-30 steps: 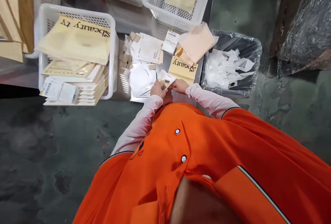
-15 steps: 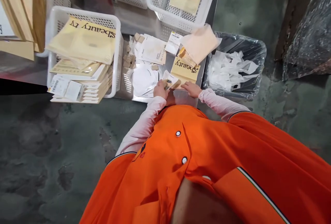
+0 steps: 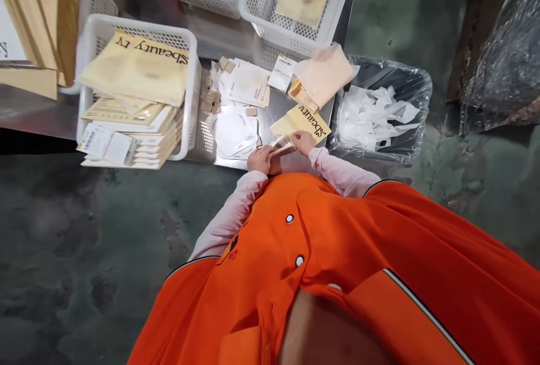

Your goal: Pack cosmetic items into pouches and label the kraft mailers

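Note:
Between my hands is a small white label (image 3: pixel 280 144) with dark print. My left hand (image 3: pixel 259 160) is closed on its left end, close to the table's front edge. At the label's right end, the fingers of my right hand (image 3: pixel 302 142) are pinched together, resting against a cream-yellow envelope (image 3: pixel 313 124) printed "beauty". That envelope lies turned at an angle under and beyond my right hand. To the left of my hands are white round-edged sheets (image 3: pixel 233 133), with small brown cardboard pieces about them. How firmly each finger grips is too small to see.
A white basket (image 3: pixel 193 89) of envelopes stands at left, another basket (image 3: pixel 270 27) behind. White printed sheets (image 3: pixel 247 85), a barcode card (image 3: pixel 282 72) and a pinkish packet (image 3: pixel 327 72) lie on the table. At right is a plastic-lined bin (image 3: pixel 425 112) holding white strips (image 3: pixel 371 117).
My right hand has moved left and slightly up to the label. The label now lies flatter between both hands, and the yellow envelope has turned clockwise.

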`<action>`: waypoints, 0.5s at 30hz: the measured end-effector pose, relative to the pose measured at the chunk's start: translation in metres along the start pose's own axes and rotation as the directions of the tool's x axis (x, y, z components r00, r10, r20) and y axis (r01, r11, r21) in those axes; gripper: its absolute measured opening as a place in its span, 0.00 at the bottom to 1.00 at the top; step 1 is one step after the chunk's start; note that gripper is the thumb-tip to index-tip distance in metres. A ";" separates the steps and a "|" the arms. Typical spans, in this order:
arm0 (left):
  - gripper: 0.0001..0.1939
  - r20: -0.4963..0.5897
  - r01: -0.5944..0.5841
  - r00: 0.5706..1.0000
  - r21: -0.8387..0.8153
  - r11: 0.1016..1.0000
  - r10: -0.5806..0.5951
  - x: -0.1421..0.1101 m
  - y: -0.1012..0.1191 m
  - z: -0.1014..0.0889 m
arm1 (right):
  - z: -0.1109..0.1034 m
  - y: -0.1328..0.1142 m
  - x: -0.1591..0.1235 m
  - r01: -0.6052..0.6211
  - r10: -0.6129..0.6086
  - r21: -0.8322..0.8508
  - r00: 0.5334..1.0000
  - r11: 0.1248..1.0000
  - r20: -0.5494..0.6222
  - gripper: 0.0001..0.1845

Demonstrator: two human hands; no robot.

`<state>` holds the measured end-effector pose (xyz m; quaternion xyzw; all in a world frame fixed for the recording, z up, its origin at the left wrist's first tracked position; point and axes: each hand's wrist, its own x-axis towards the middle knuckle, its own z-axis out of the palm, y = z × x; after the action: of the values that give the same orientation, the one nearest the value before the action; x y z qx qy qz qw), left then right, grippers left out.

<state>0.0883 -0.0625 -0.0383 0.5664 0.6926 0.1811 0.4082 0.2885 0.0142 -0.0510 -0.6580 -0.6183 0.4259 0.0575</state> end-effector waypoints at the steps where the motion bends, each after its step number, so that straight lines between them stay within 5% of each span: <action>1: 0.16 0.003 -0.003 1.000 -0.001 1.000 0.003 0.001 0.001 0.000 | -0.001 -0.003 -0.002 0.085 -0.088 -0.062 0.995 0.994 -0.048 0.17; 3: 0.17 0.001 0.025 1.000 -0.026 0.999 -0.025 0.001 0.002 -0.001 | -0.004 -0.008 -0.006 0.277 -0.288 -0.177 0.957 0.945 -0.041 0.18; 6: 0.23 0.025 0.093 0.995 -0.083 0.992 -0.091 -0.001 0.008 -0.003 | -0.013 -0.018 -0.010 0.472 -0.456 -0.257 0.882 0.844 0.120 0.19; 11: 0.45 -0.002 0.077 0.997 -0.035 0.996 -0.077 0.005 0.034 0.002 | -0.016 -0.043 -0.021 0.557 -0.502 -0.314 0.830 0.769 0.243 0.18; 15: 0.64 -0.087 -0.026 0.996 -0.079 0.997 0.019 0.016 0.044 -0.013 | -0.013 -0.060 -0.030 0.531 -0.472 -0.262 0.843 0.806 0.258 0.16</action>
<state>0.1058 -0.0319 -0.0045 0.5488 0.6955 0.2376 0.3983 0.2542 0.0078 0.0082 -0.4294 -0.8342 0.3460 0.0035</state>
